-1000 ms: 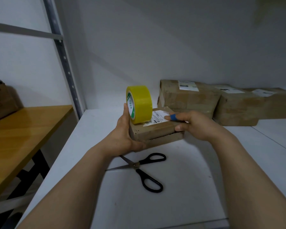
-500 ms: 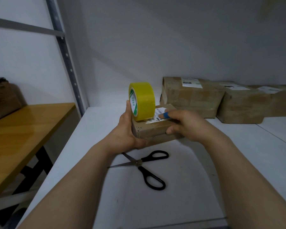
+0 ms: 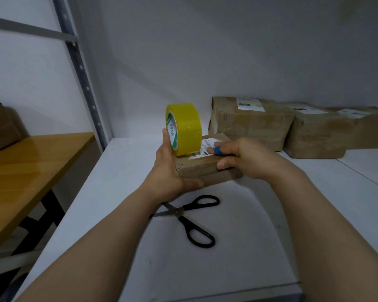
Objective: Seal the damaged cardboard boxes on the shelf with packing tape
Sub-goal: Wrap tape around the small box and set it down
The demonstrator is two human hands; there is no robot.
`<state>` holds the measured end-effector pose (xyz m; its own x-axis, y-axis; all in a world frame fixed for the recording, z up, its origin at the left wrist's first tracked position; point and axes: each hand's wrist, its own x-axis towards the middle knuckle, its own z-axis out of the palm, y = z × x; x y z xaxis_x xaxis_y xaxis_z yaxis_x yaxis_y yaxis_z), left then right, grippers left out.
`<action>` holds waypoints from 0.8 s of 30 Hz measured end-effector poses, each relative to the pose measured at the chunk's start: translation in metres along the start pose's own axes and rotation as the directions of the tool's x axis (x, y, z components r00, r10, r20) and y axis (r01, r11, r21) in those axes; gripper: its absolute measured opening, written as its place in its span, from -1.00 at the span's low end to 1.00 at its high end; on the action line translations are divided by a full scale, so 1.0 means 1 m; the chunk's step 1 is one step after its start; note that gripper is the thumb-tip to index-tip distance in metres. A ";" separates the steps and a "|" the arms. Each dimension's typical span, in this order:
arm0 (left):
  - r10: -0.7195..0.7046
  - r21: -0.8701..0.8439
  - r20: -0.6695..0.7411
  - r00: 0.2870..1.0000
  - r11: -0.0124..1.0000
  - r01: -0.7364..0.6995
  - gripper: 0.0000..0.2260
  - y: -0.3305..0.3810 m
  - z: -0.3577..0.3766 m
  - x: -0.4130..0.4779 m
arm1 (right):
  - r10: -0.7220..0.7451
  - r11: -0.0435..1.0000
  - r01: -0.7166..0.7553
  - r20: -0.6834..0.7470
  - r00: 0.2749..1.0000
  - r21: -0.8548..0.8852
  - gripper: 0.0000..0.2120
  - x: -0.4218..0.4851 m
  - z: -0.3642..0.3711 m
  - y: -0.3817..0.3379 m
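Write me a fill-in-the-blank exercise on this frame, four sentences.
The tape roll standing on the small box is ____ in colour.
The scissors on the white shelf have ____ handles.
Behind the small box, ____ larger boxes sit along the wall.
The right hand has a ____ wrap on one finger.
Missing words: yellow, black, three, blue.
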<state>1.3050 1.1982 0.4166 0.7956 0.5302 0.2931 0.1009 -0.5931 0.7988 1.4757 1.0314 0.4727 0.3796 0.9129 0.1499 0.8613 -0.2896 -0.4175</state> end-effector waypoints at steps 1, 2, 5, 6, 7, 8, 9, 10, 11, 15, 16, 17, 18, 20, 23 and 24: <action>-0.001 0.012 -0.003 1.000 1.000 0.001 0.40 0.000 0.001 0.000 | -0.001 1.000 0.001 0.002 1.000 -0.003 -0.53 0.000 0.000 0.000; -0.001 0.030 -0.004 1.000 1.000 0.001 0.40 -0.001 0.001 0.001 | 0.000 1.000 0.000 0.004 1.000 -0.003 -0.54 0.001 -0.001 0.000; 0.002 0.089 0.001 1.000 0.996 -0.002 0.41 -0.001 0.001 0.003 | 0.008 1.000 -0.008 0.011 1.000 0.006 -0.56 0.001 -0.003 0.000; 0.004 0.101 0.007 1.000 0.995 -0.005 0.41 -0.001 0.001 0.003 | 0.011 1.000 -0.011 0.011 1.000 0.005 -0.56 0.000 -0.004 0.000; 0.008 0.110 0.014 1.000 0.994 -0.010 0.42 -0.001 0.001 0.003 | 0.013 1.000 -0.013 0.008 1.000 0.001 -0.57 0.000 -0.005 -0.001; 0.014 0.120 0.016 1.000 0.993 -0.016 0.42 -0.002 0.001 0.004 | 0.017 1.000 -0.017 0.005 1.000 -0.003 -0.59 0.000 -0.006 -0.001; 0.015 0.131 0.017 1.000 0.991 -0.017 0.42 -0.002 0.001 0.004 | 0.020 1.000 -0.020 0.003 1.000 -0.006 -0.61 0.000 -0.006 -0.001; 0.015 0.137 0.015 1.000 0.990 -0.017 0.43 -0.003 0.001 0.004 | 0.024 1.000 -0.024 0.002 1.000 -0.004 -0.63 0.000 -0.007 -0.001; 0.013 0.133 0.012 1.000 0.991 -0.014 0.43 -0.004 0.002 0.005 | 0.027 1.000 -0.027 0.003 1.000 0.000 -0.64 -0.001 -0.007 -0.002; 0.022 0.062 -0.012 1.000 0.998 -0.021 0.45 -0.010 0.003 0.008 | 0.043 0.999 -0.043 0.011 0.999 0.006 -0.59 -0.002 -0.006 -0.004; 0.025 0.057 -0.016 1.000 0.998 -0.024 0.46 -0.011 0.004 0.009 | 0.052 0.999 -0.052 0.008 0.999 0.011 -0.57 -0.003 -0.006 -0.005; 0.027 0.050 -0.020 0.999 0.998 -0.026 0.46 -0.011 0.004 0.010 | 0.057 0.998 -0.057 0.005 0.998 0.012 -0.57 -0.004 -0.005 -0.006; 0.031 0.040 -0.025 0.999 0.999 -0.030 0.45 -0.012 0.004 0.010 | 0.061 0.998 -0.061 0.003 0.998 0.010 -0.56 -0.004 -0.005 -0.006; 0.034 0.033 -0.035 0.999 0.999 -0.033 0.45 -0.012 0.005 0.010 | 0.067 0.998 -0.067 0.009 0.998 -0.003 -0.56 -0.006 -0.004 -0.007; 0.037 0.041 -0.052 0.998 0.999 -0.035 0.44 -0.013 0.005 0.011 | 0.083 0.996 -0.083 0.002 0.997 -0.030 -0.52 -0.009 -0.001 -0.013; 0.036 0.044 -0.054 0.998 0.998 -0.034 0.45 -0.012 0.005 0.010 | 0.085 0.996 -0.086 -0.038 0.996 -0.017 -0.46 -0.011 -0.001 -0.017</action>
<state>1.3148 1.2078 0.4078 0.7652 0.5403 0.3500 0.1001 -0.6369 0.7644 1.4576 1.0256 0.4793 0.4643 0.8733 0.1475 0.8310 -0.3719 -0.4136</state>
